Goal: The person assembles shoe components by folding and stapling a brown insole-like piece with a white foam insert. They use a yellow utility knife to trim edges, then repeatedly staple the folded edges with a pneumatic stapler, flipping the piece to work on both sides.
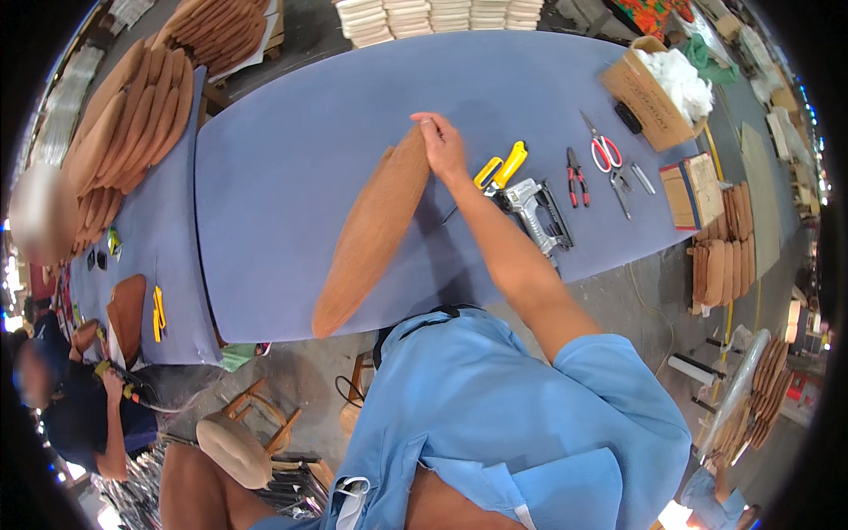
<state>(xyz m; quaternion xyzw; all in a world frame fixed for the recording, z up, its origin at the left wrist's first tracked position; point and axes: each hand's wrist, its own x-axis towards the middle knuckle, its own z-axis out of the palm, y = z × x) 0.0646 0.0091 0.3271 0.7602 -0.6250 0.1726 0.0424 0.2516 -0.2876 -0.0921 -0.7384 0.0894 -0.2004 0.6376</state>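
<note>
Fingers of the right hand [442, 146] pinch the top edge of a tan upholstered seat pad [375, 225] standing on the blue table [291, 159]; just beside them lies a staple gun [536, 212].

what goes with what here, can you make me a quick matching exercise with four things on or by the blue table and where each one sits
Things:
1. brown cushion panel
2. staple gun
3. red-handled scissors
4. cardboard box of white stuffing

Places:
A. far right corner of the blue table
B. just right of the person's forearm, beside the yellow-handled tool
C. stood on edge, top gripped by the right hand
D. between the small red pliers and the box

Pairs: 1-C, 2-B, 3-D, 4-A
</note>
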